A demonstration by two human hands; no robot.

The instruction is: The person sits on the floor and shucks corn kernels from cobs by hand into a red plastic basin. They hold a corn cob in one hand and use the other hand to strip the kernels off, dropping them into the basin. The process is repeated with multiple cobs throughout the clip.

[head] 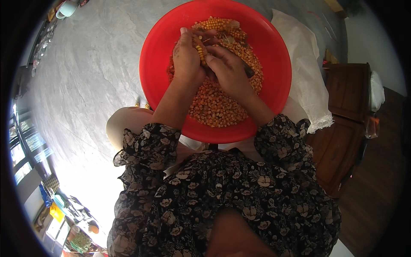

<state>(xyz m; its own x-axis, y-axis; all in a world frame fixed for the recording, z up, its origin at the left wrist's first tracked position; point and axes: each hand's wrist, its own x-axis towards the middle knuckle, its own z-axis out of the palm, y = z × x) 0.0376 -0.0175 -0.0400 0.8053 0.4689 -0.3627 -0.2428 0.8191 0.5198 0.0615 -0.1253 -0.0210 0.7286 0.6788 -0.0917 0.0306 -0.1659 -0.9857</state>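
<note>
A red plastic basin (157, 54) rests over my lap, with loose maize kernels (221, 109) spread across its bottom. Both of my hands are above it. My left hand (188, 59) holds a partly shelled maize cob (200, 54), its thumb pointing up along the far end. The fingers of my right hand (229, 69) press on the cob's near side. Beneath the right hand a dark, stick-like tool (248, 69) sticks out over the kernels; whether that hand touches it is hidden. More cobs (214, 24) with kernels on them lie at the basin's far side.
A white woven sack (300, 64) lies on the grey floor (90, 57) right of the basin. Beyond it stands a dark wooden cabinet (346, 90). A pale cup-like vessel (66, 9) is at the far left, and household items crowd the lower left.
</note>
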